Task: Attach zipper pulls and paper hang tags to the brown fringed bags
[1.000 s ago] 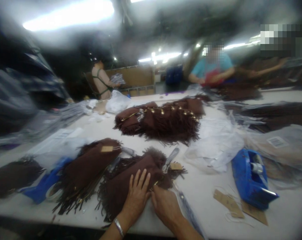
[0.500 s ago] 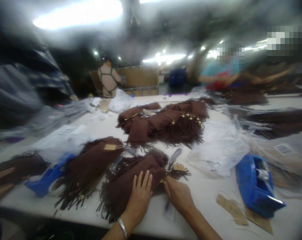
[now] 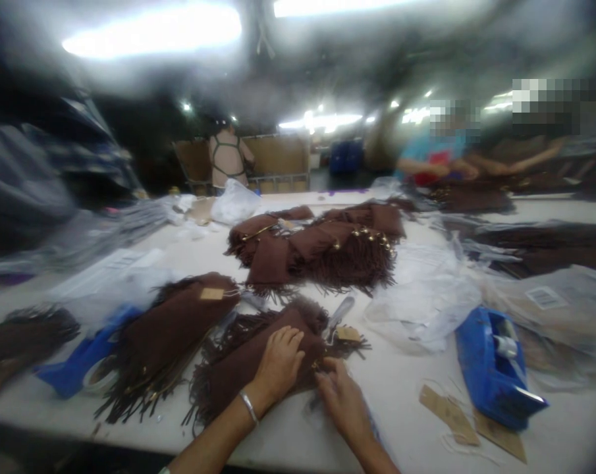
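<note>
A dark brown fringed pouch [image 3: 248, 375] lies flat on the white table in front of me. My left hand [image 3: 280, 359] rests on its top face, fingers together and laid along the fabric. At the right end of the pouch my right hand [image 3: 340, 395] has its fingers curled beside a small gold fitting [image 3: 316, 363]; what they pinch, if anything, is hidden. Just above that hand, a tan cardboard tag [image 3: 349, 334] lies by the fringe. A second fringed pouch [image 3: 172, 322] with its own tag [image 3: 213, 293] lies to the left.
Blue tape dispensers stand at right [image 3: 495, 368] and left [image 3: 78, 362]. Loose cardboard tags [image 3: 448, 413] lie by the right one. More brown pouches [image 3: 322, 250] are heaped ahead, with clear plastic bags [image 3: 411, 296] beside them. Co-workers stand beyond the table; another person's hand blurs at far left.
My left hand has shifted slightly up the pouch, its fingers more bent. My right hand has moved a little down and its fingers have loosened somewhat. The view has turned slightly.
</note>
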Demonstrator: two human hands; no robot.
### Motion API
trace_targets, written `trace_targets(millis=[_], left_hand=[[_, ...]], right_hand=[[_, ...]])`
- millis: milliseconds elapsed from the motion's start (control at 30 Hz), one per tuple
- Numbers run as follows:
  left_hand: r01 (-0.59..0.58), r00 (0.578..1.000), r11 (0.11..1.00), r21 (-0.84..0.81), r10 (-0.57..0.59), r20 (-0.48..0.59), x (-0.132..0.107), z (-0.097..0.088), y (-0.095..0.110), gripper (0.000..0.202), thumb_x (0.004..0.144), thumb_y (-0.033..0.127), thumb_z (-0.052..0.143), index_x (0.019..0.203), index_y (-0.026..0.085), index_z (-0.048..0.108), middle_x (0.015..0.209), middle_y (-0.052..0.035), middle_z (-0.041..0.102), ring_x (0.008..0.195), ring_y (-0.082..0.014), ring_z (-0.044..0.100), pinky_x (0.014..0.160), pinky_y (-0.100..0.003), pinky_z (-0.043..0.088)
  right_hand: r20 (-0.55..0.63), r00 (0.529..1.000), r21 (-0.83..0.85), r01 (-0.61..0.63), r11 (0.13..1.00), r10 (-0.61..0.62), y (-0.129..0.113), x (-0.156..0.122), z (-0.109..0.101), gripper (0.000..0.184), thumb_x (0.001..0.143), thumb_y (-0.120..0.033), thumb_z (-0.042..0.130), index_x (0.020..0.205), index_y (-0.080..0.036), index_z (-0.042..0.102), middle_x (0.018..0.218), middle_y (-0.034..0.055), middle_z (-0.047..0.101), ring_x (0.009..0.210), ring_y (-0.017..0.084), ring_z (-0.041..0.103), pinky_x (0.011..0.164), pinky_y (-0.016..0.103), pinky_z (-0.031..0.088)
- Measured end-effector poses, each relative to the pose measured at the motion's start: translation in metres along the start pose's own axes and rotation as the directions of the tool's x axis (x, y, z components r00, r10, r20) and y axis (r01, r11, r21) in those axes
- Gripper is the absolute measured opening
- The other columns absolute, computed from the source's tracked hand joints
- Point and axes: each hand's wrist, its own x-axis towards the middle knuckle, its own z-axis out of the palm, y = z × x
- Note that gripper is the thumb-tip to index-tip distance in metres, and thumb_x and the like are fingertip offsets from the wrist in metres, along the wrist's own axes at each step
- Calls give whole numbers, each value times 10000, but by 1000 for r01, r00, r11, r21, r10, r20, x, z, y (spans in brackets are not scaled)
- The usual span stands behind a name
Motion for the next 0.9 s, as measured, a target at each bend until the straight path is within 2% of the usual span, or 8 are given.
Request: trace_targets(millis=[100, 200, 300, 400, 500, 667, 800, 900], left_hand=[[53, 996, 999, 8, -52, -76, -3, 15, -13, 368, 940, 224, 432, 1296, 166, 506, 1305, -114, 573, 1273, -259, 464, 1074, -518, 386], [85, 983, 996, -13, -86, -164, -9, 26, -21, 375, 964, 256, 400, 1321, 179, 486, 1328, -109, 565, 1290, -244, 461, 1079, -515, 393], [79, 979, 995, -66, -89, -184, -12, 30, -23, 386, 975, 257, 371, 1342, 190, 468, 1338, -105, 561, 1292, -226, 468, 1082, -493, 406], [69, 981, 992, -107, -87, -172, -14, 30, -23, 380, 977, 254, 363, 1333, 191, 478, 1338, -98, 560, 1298, -223, 463, 1081, -484, 417], [70, 980, 991, -114, -90, -177, -14, 31, -24, 361, 974, 248, 374, 1307, 195, 502, 1324, -89, 571, 1289, -217, 472, 1074, -473, 433], [59, 985, 996, -74, -70, -156, -13, 36, -28, 332, 961, 250, 416, 1261, 197, 546, 1301, -73, 589, 1263, -212, 495, 1073, -469, 439], [59, 988, 997, -51, -66, -142, -11, 38, -30, 331, 964, 271, 420, 1256, 227, 569, 1299, -52, 595, 1245, -190, 512, 1051, -418, 468], [31, 994, 999, 7, -30, -106, -10, 38, -32, 353, 958, 311, 442, 1295, 304, 548, 1332, -25, 573, 1243, -190, 515, 1019, -400, 491]], right_hand=[[115, 987, 324, -148, 935, 116, 0, 7, 5, 392, 874, -438, 438, 1163, -174, 454, 601, -36, 608, 414, 136, 527, 446, 244, 402], [197, 969, 553, -238, 799, 152, 0, 11, 10, 537, 809, -462, 501, 1222, -130, 415, 558, -53, 582, 356, 102, 444, 400, 222, 348], [328, 935, 667, -330, 668, 135, -3, 14, 9, 590, 777, -433, 528, 1258, -118, 396, 523, -62, 563, 339, 85, 393, 401, 218, 368], [492, 869, 682, -419, 600, 48, -9, 20, 5, 472, 766, -410, 548, 1157, -158, 469, 510, -71, 553, 326, 64, 353, 409, 213, 395], [593, 805, 618, -462, 637, 9, -9, 28, 3, 299, 757, -374, 538, 984, -183, 501, 503, -74, 556, 310, 55, 338, 383, 192, 380], [671, 733, 447, -524, 725, 115, -7, 49, 5, 81, 723, -261, 500, 766, -194, 488, 396, -77, 503, 259, 69, 323, 322, 177, 343], [724, 671, 355, -559, 749, 158, -17, 65, 3, 60, 688, -211, 540, 654, -167, 518, 366, -43, 492, 254, 72, 335, 304, 174, 344], [730, 660, 332, -567, 754, 175, -22, 65, -3, 56, 678, -199, 562, 659, -148, 545, 387, -31, 501, 263, 76, 354, 317, 200, 391]])
